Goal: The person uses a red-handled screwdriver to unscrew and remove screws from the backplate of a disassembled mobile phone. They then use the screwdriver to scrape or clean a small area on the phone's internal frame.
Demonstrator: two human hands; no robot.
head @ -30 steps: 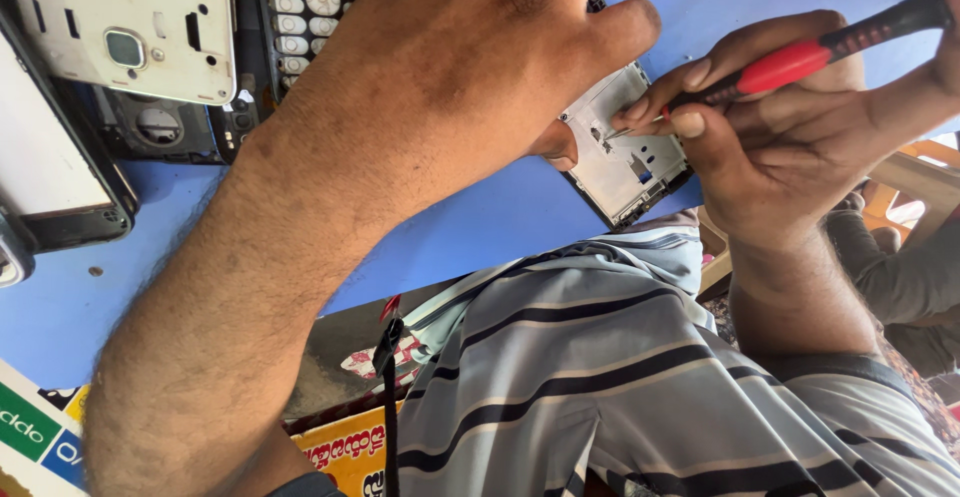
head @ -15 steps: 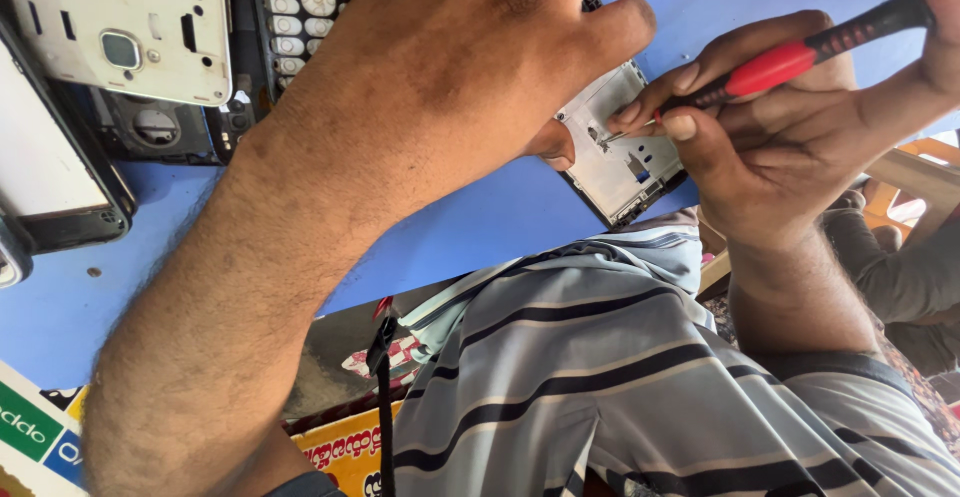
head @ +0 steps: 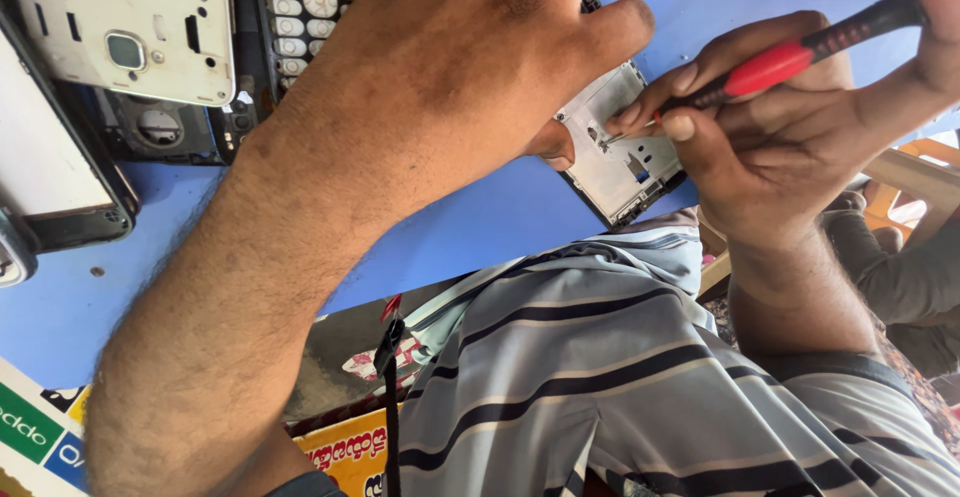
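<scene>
Left hand (head: 470,77) spread over an opened phone frame (head: 620,152), thumb and fingers pressing it down onto the blue table (head: 480,227), clamped on its near edge. Right hand (head: 790,147) pinched tight around a red-and-black screwdriver (head: 790,52), fingertips (head: 675,127) close to the tip, which meets the frame's pale inner plate, probably at a screw, though too small to tell. Upper left on the table: a white back panel (head: 130,27), a keypad piece (head: 300,2), a dark phone body (head: 50,167). Striped shirt (head: 620,387) below.
</scene>
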